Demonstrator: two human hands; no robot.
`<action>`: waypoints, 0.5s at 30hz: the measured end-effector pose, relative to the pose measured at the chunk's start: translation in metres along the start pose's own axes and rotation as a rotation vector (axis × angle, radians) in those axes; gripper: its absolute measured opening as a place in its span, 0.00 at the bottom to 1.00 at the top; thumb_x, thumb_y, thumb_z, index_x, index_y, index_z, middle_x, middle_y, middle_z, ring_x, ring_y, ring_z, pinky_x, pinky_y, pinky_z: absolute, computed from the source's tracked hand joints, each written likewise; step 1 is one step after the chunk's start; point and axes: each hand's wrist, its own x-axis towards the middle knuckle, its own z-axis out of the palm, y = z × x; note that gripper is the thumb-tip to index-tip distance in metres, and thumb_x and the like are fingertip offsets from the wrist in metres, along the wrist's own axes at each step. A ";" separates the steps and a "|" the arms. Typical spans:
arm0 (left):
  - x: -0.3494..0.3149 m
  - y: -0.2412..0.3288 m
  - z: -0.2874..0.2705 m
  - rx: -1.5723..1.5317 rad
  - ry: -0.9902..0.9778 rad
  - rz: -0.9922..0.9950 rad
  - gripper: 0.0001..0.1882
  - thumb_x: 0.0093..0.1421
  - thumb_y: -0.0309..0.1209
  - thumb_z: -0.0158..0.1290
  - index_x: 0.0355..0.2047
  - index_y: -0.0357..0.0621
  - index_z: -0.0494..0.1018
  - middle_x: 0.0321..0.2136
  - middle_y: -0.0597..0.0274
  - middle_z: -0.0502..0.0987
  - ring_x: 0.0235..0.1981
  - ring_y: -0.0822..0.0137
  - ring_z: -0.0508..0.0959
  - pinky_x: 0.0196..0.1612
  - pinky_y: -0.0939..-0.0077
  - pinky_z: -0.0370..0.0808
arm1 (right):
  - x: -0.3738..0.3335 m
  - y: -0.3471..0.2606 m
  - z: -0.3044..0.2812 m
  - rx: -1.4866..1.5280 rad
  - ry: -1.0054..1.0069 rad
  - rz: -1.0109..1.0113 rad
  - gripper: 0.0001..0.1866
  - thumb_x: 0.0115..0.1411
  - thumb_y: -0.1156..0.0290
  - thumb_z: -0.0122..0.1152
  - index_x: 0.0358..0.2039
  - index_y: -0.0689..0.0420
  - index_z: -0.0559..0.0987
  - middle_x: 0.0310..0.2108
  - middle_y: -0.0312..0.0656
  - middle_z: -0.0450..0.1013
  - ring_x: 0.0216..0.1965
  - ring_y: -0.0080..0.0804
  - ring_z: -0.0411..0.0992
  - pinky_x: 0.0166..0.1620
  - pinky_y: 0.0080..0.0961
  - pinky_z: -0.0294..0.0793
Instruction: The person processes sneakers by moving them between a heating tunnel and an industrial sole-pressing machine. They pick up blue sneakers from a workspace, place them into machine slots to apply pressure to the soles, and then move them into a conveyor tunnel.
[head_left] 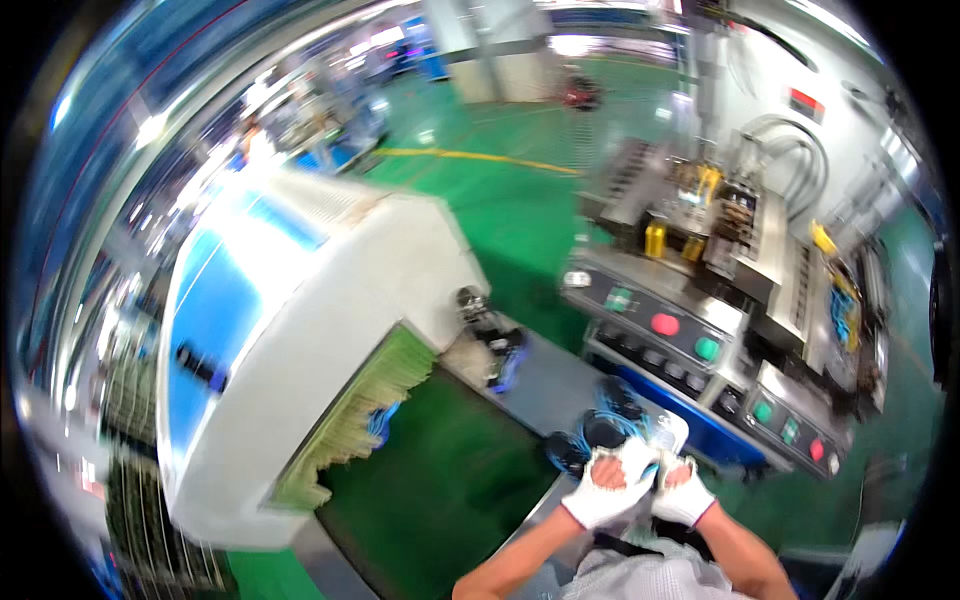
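Between the two gloved hands, close together low in view, sits a small bundle of dark round parts with blue wires [600,432]. Left hand [612,482] and right hand [680,490] both curl around it, fingertips pinching. Just beyond lies a grey shelf [560,385]; further off, a control panel [680,335]. Keeping wires untangled seems wise.

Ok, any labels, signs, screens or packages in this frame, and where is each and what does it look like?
Sign: small dark rectangle with a red band, on the white machine wall at upper right.
Label: small green patch on the grey control panel, left of a red round button.
Panel: large blue area on the white machine at left; too blurred to tell whether it is a screen.
No packages are visible.
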 end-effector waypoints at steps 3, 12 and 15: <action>0.126 0.059 -0.001 -0.269 -0.275 0.109 0.25 0.62 0.36 0.59 0.57 0.38 0.71 0.53 0.44 0.74 0.55 0.48 0.75 0.58 0.58 0.72 | -0.028 0.035 -0.087 0.309 -0.093 0.562 0.38 0.51 0.50 0.73 0.56 0.60 0.72 0.46 0.51 0.79 0.45 0.43 0.80 0.48 0.35 0.78; 0.317 0.176 0.142 -0.592 -0.115 0.013 0.30 0.63 0.21 0.55 0.65 0.37 0.61 0.58 0.48 0.68 0.58 0.57 0.74 0.58 0.65 0.76 | -0.231 0.125 -0.173 1.683 0.987 0.503 0.22 0.57 0.74 0.65 0.50 0.70 0.75 0.39 0.44 0.79 0.34 0.30 0.80 0.36 0.28 0.81; 0.374 0.201 0.232 -0.558 -0.259 -0.010 0.32 0.65 0.28 0.57 0.66 0.35 0.59 0.61 0.43 0.67 0.60 0.55 0.74 0.61 0.64 0.73 | -0.276 0.141 -0.180 1.566 1.255 0.490 0.24 0.53 0.75 0.65 0.51 0.71 0.75 0.42 0.46 0.80 0.33 0.31 0.80 0.37 0.29 0.82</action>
